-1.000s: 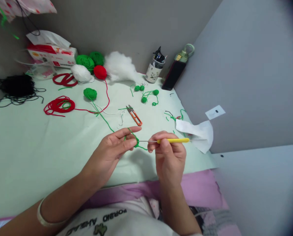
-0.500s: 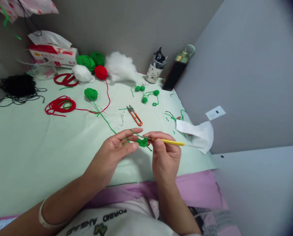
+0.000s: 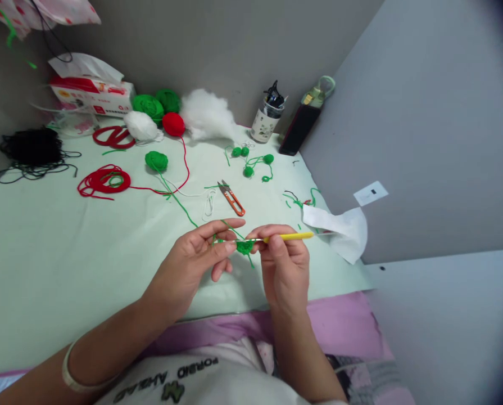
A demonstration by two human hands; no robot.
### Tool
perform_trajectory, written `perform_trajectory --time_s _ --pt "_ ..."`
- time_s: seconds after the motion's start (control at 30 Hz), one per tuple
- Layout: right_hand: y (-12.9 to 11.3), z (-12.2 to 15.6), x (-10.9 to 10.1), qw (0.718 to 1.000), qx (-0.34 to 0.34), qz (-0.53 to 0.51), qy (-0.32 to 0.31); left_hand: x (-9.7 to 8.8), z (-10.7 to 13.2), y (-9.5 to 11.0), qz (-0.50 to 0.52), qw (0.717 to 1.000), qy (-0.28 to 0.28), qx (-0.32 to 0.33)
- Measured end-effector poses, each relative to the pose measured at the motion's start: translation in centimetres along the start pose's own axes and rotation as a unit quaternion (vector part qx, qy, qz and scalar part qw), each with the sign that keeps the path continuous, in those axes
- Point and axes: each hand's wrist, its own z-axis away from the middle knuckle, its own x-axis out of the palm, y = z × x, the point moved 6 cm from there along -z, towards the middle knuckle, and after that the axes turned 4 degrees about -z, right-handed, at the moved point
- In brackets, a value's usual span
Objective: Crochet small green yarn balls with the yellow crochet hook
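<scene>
Between my hands is a small green crochet piece (image 3: pixel 245 247) with a short tail hanging down. My right hand (image 3: pixel 285 264) is closed around a yellow-handled crochet hook (image 3: pixel 291 237), whose metal shaft lies level across the top of the piece. With thumb and fingers, my left hand (image 3: pixel 196 250) pinches at the piece's left edge, its index finger stretched out. Green yarn (image 3: pixel 182 207) runs from a small green ball (image 3: pixel 156 161) over the left fingers to the work. The hook's tip is near my left thumb.
Orange thread snips (image 3: pixel 233 199) lie just beyond my hands. Farther back are small green crocheted balls (image 3: pixel 248 171), white stuffing (image 3: pixel 207 115), a red yarn ball (image 3: pixel 173 124) and red scissors (image 3: pixel 114 136). A black bottle (image 3: pixel 300 125) stands by the right wall, near crumpled white paper (image 3: pixel 348 233).
The hook has turned from slanting to nearly level, its shaft now across the piece toward my left thumb. My left lower fingers have shifted downward, and the piece's tail hangs straighter.
</scene>
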Motion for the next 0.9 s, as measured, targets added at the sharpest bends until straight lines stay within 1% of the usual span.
perform_trajectory --time_s 0.07,0.13,0.27,0.37,0.5,0.67,0.9 --pt "0.1 -0.2 0.1 0.999 0.022 -0.031 -0.002 0.2 0.0 -0.2 0.035 0.999 -0.019 -0.017" --pt "0.2 -0.2 0.1 0.999 0.032 -0.037 -0.004 0.3 0.0 -0.4 0.064 0.997 -0.029 -0.036" --pt "-0.4 0.2 0.1 1.0 -0.009 0.022 -0.014 0.2 -0.3 -0.4 0.102 0.993 -0.024 -0.057" --pt "-0.6 0.4 0.2 0.998 -0.028 0.048 -0.029 0.3 -0.3 -0.4 0.113 0.99 -0.033 -0.075" --pt "-0.6 0.4 -0.1 0.998 -0.03 0.05 -0.019 0.2 -0.2 -0.3 0.108 0.992 -0.038 -0.056" --pt "-0.9 0.4 -0.1 0.997 -0.032 0.075 0.001 -0.1 -0.3 -0.4 0.081 0.996 -0.022 -0.04" --pt "-1.3 0.7 0.0 0.994 -0.053 0.098 0.007 -0.3 -0.3 -0.2 0.035 0.999 -0.007 -0.02"
